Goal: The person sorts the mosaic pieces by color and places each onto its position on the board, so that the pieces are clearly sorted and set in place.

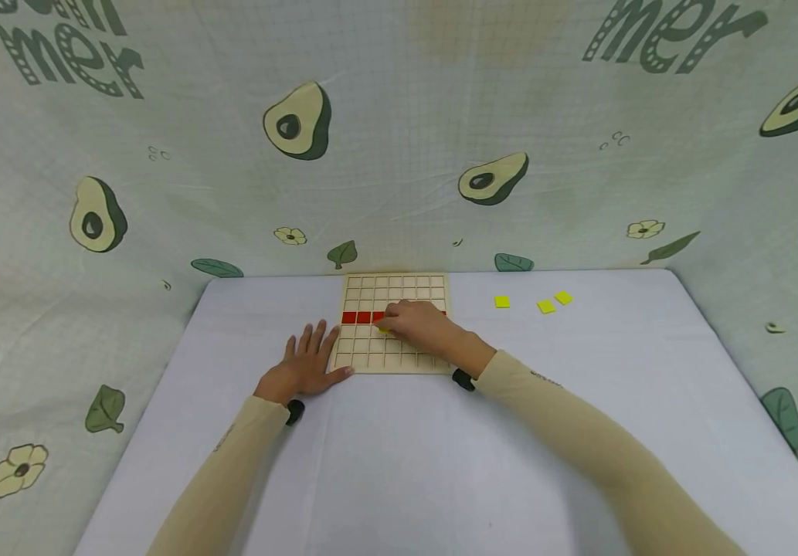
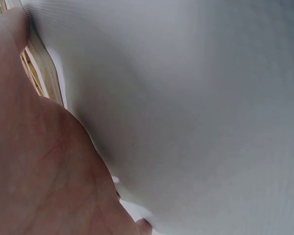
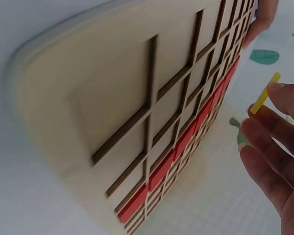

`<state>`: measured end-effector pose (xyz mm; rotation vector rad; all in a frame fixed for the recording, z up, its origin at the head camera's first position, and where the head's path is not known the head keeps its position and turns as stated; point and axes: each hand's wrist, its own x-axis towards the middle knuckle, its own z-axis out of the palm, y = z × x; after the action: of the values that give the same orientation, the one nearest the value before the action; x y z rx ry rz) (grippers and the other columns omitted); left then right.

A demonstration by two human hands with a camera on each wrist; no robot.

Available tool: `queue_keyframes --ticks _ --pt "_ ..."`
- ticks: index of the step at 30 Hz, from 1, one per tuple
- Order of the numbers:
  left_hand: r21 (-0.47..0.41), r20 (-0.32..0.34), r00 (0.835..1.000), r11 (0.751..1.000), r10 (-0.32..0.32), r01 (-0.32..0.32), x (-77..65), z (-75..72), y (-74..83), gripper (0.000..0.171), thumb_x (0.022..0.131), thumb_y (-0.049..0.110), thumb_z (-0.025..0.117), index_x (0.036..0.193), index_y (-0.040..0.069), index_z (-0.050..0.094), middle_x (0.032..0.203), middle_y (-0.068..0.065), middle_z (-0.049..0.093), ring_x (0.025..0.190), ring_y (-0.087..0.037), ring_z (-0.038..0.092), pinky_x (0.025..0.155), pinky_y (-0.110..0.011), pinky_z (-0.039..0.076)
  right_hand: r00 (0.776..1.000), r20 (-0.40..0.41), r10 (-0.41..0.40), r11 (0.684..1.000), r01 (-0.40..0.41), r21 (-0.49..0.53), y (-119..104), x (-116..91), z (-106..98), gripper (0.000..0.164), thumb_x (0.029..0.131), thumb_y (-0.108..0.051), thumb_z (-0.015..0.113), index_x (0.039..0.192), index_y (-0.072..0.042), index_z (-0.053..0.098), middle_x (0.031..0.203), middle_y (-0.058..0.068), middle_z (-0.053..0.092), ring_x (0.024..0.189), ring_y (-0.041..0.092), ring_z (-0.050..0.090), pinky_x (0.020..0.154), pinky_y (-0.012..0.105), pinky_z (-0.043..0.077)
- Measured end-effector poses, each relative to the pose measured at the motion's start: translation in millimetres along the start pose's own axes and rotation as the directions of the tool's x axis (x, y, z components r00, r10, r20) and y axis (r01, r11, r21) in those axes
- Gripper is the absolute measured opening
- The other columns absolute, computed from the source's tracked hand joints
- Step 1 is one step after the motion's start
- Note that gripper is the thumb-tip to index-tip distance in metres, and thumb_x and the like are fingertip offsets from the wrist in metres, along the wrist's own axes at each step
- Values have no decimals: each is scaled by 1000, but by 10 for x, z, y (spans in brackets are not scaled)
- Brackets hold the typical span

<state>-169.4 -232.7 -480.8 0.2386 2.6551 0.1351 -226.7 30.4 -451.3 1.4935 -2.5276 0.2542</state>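
A wooden grid board [image 1: 399, 360] lies at the back of the table, with a row of red square tiles [image 1: 349, 317] set across its middle. My right hand [image 1: 421, 323] is over the board and pinches a yellow square tile [image 3: 266, 93] between thumb and fingertips. In the right wrist view that tile stands on edge, apart from the board's surface. My left hand [image 1: 309, 363] lies with spread fingers at the board's left edge; its thumb touches the near left corner. The right hand hides part of the red row in the head view.
Right of the board lie three loose yellow tiles: one nearer tile [image 1: 502, 302], then a pair, a tile [image 1: 545, 306] and another tile [image 1: 563, 297]. A white cloth covers the table [image 1: 399, 463]. Behind it hangs a printed fabric backdrop [image 1: 385, 193].
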Motion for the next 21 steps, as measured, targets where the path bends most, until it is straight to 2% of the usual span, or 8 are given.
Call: queue_keyframes --ticks 10,15,21 --pt "16 -7 1000 1000 7 -7 14 -1 -4 93 105 59 50 170 5 11 175 -27 1 161 -51 1 126 -69 4 996 57 61 998 -61 -12 -177 354 138 23 104 -15 69 125 -17 77 114 5 73 102 22 73 87 34 62" --pt "28 -7 1000 1000 8 -8 20 3 -4 93 105 61 49 170 5 11 175 -27 1 161 -50 2 126 -69 5 993 76 94 995 -92 -24 -265 506 204 24 104 -14 68 127 -17 76 112 5 73 100 22 74 83 35 62" --pt "7 5 1000 1000 8 -8 -12 -34 14 93 107 60 48 169 3 11 175 -27 0 161 -51 0 126 -69 5 984 113 139 988 -129 -87 -344 636 290 24 106 -14 67 127 -18 76 115 4 74 100 20 75 80 33 63"
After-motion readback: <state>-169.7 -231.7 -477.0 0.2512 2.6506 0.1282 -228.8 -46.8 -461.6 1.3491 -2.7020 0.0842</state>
